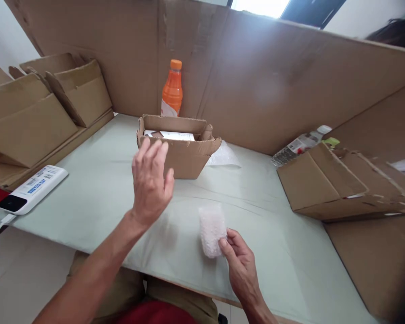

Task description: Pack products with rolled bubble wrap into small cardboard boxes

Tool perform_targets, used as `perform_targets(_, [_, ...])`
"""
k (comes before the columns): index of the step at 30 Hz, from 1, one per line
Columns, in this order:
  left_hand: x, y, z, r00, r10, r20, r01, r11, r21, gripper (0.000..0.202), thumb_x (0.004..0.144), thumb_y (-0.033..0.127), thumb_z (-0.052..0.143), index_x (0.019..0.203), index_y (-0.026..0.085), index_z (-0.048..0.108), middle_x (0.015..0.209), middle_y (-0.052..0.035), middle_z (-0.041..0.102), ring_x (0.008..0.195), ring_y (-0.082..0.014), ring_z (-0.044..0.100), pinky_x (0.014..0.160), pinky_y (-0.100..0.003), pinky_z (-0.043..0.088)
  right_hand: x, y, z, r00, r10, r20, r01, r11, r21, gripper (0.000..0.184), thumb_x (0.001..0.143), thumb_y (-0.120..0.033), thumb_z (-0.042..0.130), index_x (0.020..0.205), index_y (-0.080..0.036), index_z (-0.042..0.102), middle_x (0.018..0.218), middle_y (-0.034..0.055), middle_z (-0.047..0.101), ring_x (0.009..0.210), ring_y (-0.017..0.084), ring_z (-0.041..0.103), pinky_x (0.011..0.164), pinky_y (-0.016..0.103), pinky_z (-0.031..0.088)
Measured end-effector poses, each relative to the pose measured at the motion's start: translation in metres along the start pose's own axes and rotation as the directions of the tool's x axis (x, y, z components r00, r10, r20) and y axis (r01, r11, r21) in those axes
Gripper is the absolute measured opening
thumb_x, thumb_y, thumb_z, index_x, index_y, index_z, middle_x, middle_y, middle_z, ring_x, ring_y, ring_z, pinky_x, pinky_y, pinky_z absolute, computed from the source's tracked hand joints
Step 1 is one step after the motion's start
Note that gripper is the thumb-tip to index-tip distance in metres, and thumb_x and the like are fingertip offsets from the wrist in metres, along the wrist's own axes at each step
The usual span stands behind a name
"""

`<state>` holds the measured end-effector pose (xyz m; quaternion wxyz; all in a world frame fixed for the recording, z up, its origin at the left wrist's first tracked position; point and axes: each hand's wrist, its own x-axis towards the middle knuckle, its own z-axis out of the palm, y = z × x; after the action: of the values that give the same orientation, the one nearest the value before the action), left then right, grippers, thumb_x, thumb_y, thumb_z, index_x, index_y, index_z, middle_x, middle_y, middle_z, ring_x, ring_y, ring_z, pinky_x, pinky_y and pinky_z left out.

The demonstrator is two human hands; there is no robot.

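My right hand (240,261) pinches the lower right edge of a small bubble-wrapped packet (212,229) above the near part of the table. What the bubble wrap encloses cannot be made out. My left hand (152,182) is raised with its fingers stretched out, holding nothing. It is in front of the left side of an open cardboard box (185,162) and hides part of it; whether they touch I cannot tell. Inside that box lies a white item (178,135) with a brown mark, only its top showing.
An orange bottle (173,90) stands behind the box, near a clear plastic sheet (224,155). Cardboard boxes (30,117) line the left side, with a white power bank (35,186) before them. At right, a clear bottle (300,144) leans near another cardboard box (320,180). Cardboard walls (273,67) enclose the back.
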<state>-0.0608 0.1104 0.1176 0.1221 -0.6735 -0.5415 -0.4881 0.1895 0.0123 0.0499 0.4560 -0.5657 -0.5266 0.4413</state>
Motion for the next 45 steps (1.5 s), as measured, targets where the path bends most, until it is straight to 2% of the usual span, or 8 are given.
perform_targets(3, [0.041, -0.019, 0.013, 0.997, 0.038, 0.060, -0.047, 0.988, 0.144, 0.046, 0.088, 0.011, 0.054, 0.134, 0.009, 0.057, 0.127, -0.0151, 0.066, 0.136, -0.0331, 0.051, 0.123, -0.060, 0.025, 0.007, -0.001, -0.017, 0.996, -0.008, -0.088, 0.000, 0.996, -0.090, 0.037, 0.088, -0.052, 0.069, 0.106, -0.020, 0.071, 0.094, 0.0077, 0.076, 0.081, 0.021, 0.069, 0.071, 0.029, 0.057])
perform_targets(7, [0.052, -0.030, 0.017, 0.986, 0.090, 0.142, -0.113, 0.979, 0.167, 0.024, 0.088, 0.008, 0.047, 0.090, 0.015, 0.070, 0.083, -0.0035, 0.068, 0.089, -0.0211, 0.067, 0.121, -0.059, 0.028, 0.027, -0.020, -0.034, 0.970, -0.133, -0.205, 0.100, 0.981, -0.167, 0.038, 0.086, -0.052, 0.071, 0.106, -0.020, 0.074, 0.100, 0.0086, 0.077, 0.087, 0.022, 0.070, 0.075, 0.033, 0.058])
perform_targets(13, [0.020, 0.000, -0.042, 0.957, 0.206, 0.205, -0.226, 0.971, 0.082, 0.025, 0.089, 0.006, 0.045, 0.089, 0.019, 0.066, 0.085, -0.0021, 0.069, 0.085, -0.0198, 0.064, 0.118, -0.061, 0.031, 0.059, -0.107, -0.051, 0.815, -0.507, -0.281, 0.412, 0.848, -0.334, 0.033, 0.090, -0.043, 0.071, 0.116, -0.023, 0.072, 0.097, 0.0053, 0.075, 0.081, 0.017, 0.067, 0.071, 0.029, 0.055])
perform_targets(17, [-0.010, 0.031, -0.084, 0.922, 0.223, 0.318, -0.234, 0.972, -0.005, 0.028, 0.088, 0.000, 0.044, 0.093, 0.018, 0.065, 0.086, -0.0031, 0.071, 0.080, -0.0184, 0.065, 0.110, -0.056, 0.040, 0.067, -0.167, -0.051, 0.760, -0.643, 0.101, 0.527, 0.517, -0.675, 0.028, 0.094, -0.044, 0.065, 0.114, -0.026, 0.073, 0.087, 0.0015, 0.074, 0.059, 0.012, 0.059, 0.056, 0.025, 0.046])
perform_targets(22, [-0.028, 0.043, -0.095, 0.926, 0.217, 0.309, -0.206, 0.976, -0.067, 0.031, 0.087, -0.003, 0.043, 0.095, 0.019, 0.064, 0.084, -0.0032, 0.071, 0.075, -0.0176, 0.065, 0.102, -0.050, 0.044, 0.083, -0.193, -0.034, 0.782, -0.361, 0.508, 0.590, 0.164, -0.791, 0.026, 0.095, -0.043, 0.054, 0.092, -0.024, 0.072, 0.071, 0.0007, 0.070, 0.052, 0.014, 0.055, 0.054, 0.027, 0.034])
perform_targets(29, [-0.026, 0.037, -0.089, 0.935, 0.240, 0.260, -0.224, 0.971, -0.089, 0.025, 0.089, -0.001, 0.048, 0.096, 0.016, 0.065, 0.086, -0.0040, 0.071, 0.078, -0.0187, 0.067, 0.109, -0.056, 0.041, 0.124, -0.213, 0.025, 0.850, 0.136, 0.508, 0.525, -0.158, -0.836, 0.023, 0.084, -0.014, 0.057, 0.064, -0.019, 0.067, 0.055, 0.0029, 0.060, 0.052, 0.015, 0.054, 0.054, 0.028, 0.031])
perform_targets(38, [-0.030, 0.038, -0.087, 0.944, 0.220, 0.244, -0.206, 0.975, -0.082, 0.030, 0.088, 0.000, 0.045, 0.094, 0.019, 0.067, 0.085, -0.0023, 0.072, 0.078, -0.0174, 0.067, 0.109, -0.054, 0.043, 0.145, -0.202, 0.052, 0.893, 0.093, 0.441, 0.450, -0.240, -0.860, 0.020, 0.089, -0.016, 0.056, 0.088, -0.016, 0.076, 0.081, 0.0127, 0.073, 0.077, 0.026, 0.071, 0.061, 0.030, 0.044])
perform_targets(45, [-0.032, 0.038, -0.087, 0.948, 0.221, 0.230, -0.201, 0.974, -0.105, 0.028, 0.088, -0.001, 0.047, 0.097, 0.017, 0.066, 0.086, -0.0033, 0.072, 0.078, -0.0170, 0.066, 0.109, -0.053, 0.042, 0.142, -0.190, 0.045, 0.822, 0.165, 0.545, 0.544, 0.056, -0.837, 0.022, 0.087, -0.013, 0.056, 0.096, -0.018, 0.075, 0.090, 0.0086, 0.077, 0.080, 0.021, 0.069, 0.060, 0.027, 0.041])
